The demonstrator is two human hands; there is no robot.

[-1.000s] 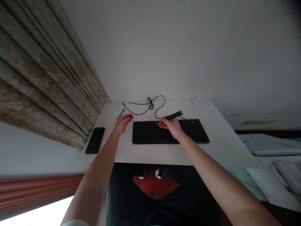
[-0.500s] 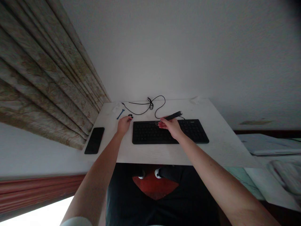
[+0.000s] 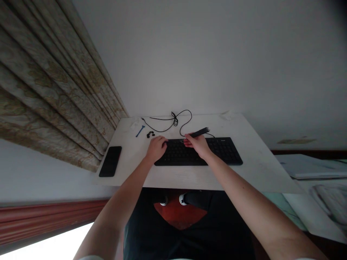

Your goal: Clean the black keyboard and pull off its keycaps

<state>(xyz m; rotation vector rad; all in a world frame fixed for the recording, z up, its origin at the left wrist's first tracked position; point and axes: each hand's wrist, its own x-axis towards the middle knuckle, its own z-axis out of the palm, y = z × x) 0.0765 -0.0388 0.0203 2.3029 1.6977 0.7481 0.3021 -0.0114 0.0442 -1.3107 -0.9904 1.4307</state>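
A black keyboard (image 3: 217,151) lies across the middle of a white desk (image 3: 252,166). My right hand (image 3: 199,144) is closed round a black stick-shaped tool (image 3: 200,132), whose lower tip rests at the keyboard's top rows. My left hand (image 3: 156,147) rests on the keyboard's left end with fingers curled; what is under them is hidden. Small black keycaps (image 3: 150,134) lie on the desk just beyond the left hand.
A black phone (image 3: 110,161) lies at the desk's left edge, below a patterned curtain (image 3: 54,94). A blue tool (image 3: 140,130) and a tangled black cable (image 3: 173,120) lie at the back by the wall. Papers (image 3: 306,169) sit at the right.
My left hand has left the small black pieces on the desk and moved right onto the keyboard's left end. My right hand with the tool has stayed put.
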